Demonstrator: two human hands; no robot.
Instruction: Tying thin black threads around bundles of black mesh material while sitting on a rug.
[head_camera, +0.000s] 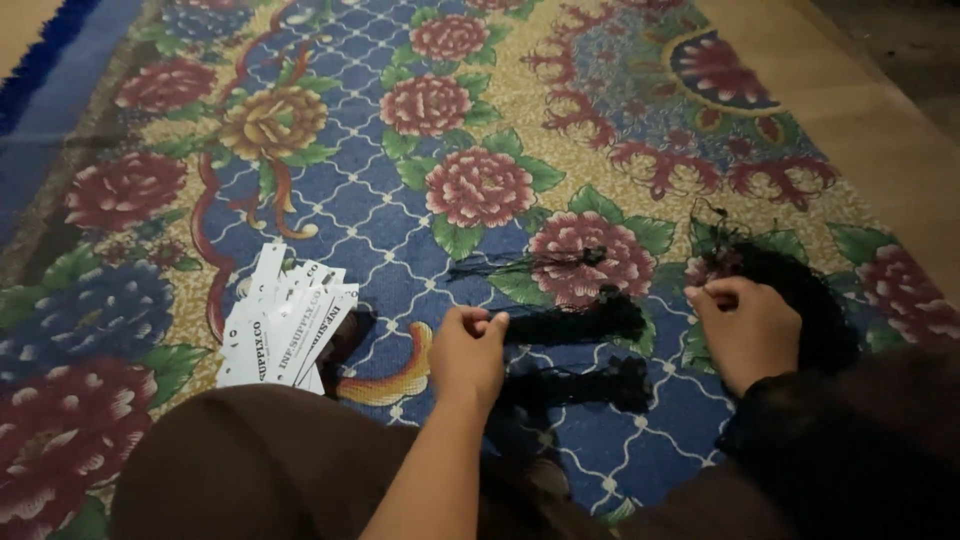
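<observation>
My left hand (466, 352) pinches the end of a bundle of black threads (575, 325) that lies on the flowered carpet (400, 200). My right hand (745, 330) has its fingers closed on strands at the edge of a loose black pile of threads (800, 290). Two more black bundles lie nearby, one thin bundle (520, 264) further from me and one thick bundle (585, 385) closer to me. What my right fingers grip is too dark to tell apart.
A fanned stack of white paper labels (285, 325) lies on the carpet left of my left hand. My knee in brown cloth (260, 470) fills the lower left. Bare floor (880, 130) borders the carpet on the right.
</observation>
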